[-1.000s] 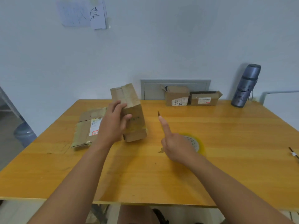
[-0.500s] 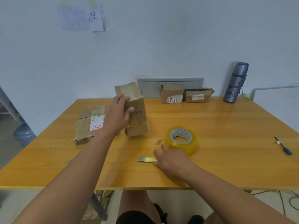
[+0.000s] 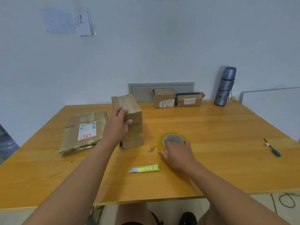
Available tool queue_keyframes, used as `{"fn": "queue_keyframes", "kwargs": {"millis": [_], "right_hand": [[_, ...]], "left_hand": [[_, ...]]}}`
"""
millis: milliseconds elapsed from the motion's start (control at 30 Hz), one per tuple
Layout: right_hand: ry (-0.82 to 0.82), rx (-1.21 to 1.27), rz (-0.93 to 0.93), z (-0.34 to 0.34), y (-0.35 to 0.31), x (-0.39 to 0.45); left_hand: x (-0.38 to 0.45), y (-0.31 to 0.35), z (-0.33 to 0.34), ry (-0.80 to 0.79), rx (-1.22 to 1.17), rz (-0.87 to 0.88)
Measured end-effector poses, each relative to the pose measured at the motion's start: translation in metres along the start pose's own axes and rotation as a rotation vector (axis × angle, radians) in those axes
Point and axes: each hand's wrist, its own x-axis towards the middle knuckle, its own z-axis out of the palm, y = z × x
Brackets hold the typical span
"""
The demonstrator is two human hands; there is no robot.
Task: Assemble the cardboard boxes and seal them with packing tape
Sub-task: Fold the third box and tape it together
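- Head view: a yellow wooden table (image 3: 211,127) stands against a pale wall, with the person's two bare forearms reaching onto it from the near edge.
- The left hand (image 3: 117,127) grips an upright cardboard box (image 3: 132,125) at centre-left of the table. The fingers curl over the box's top left edge and the thumb presses its near face. The top flaps of this box are closed, with a strip of tape along the seam.
- The right hand (image 3: 177,153) rests on the near side of a roll of packing tape (image 3: 172,140), which lies flat on the table to the right of the box. The fingers curve over the roll's rim and the thumb points left beside it. The roll is blurred; whether the fingers fully clasp it cannot be told.
- A yellow utility knife (image 3: 146,168) lies on the table near the person, just left of the right wrist, blade end pointing left.
- A stack of flattened cardboard boxes (image 3: 84,132) with a shipping label lies to the left of the upright box.
- Two small open cardboard boxes (image 3: 177,99) stand side by side at the far edge, against the wall.
- A blue-grey thermos flask (image 3: 224,86) stands upright at the far right.
- A small screwdriver (image 3: 272,147) with a blue handle lies near the right edge.
- Sheets of paper (image 3: 68,21) hang on the wall at upper left.
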Motion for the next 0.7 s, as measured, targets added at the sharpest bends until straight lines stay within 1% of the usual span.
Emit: {"fn": "queue_keyframes", "kwargs": {"millis": [167, 267, 333, 467, 567, 700], "right_hand": [[0.083, -0.002, -0.032, -0.002, -0.002, 0.001], [0.174, 0.039, 0.022, -0.013, 0.007, 0.005], [0.186, 0.104, 0.086, -0.025, 0.015, 0.009], [0.143, 0.306, 0.152, -0.06, 0.032, 0.02], [0.155, 0.368, 0.169, -0.083, 0.042, 0.03], [0.228, 0.532, 0.13, -0.109, 0.048, 0.035]], "left_hand": [[0.004, 0.01, 0.01, 0.026, 0.003, 0.013], [0.007, 0.013, 0.011, 0.025, 0.003, 0.01], [0.009, 0.014, 0.011, 0.02, -0.005, 0.001], [0.009, 0.019, 0.011, 0.016, -0.014, -0.003], [0.013, 0.019, 0.011, -0.023, 0.012, -0.001], [0.019, 0.012, 0.01, -0.051, 0.027, 0.007]]}}
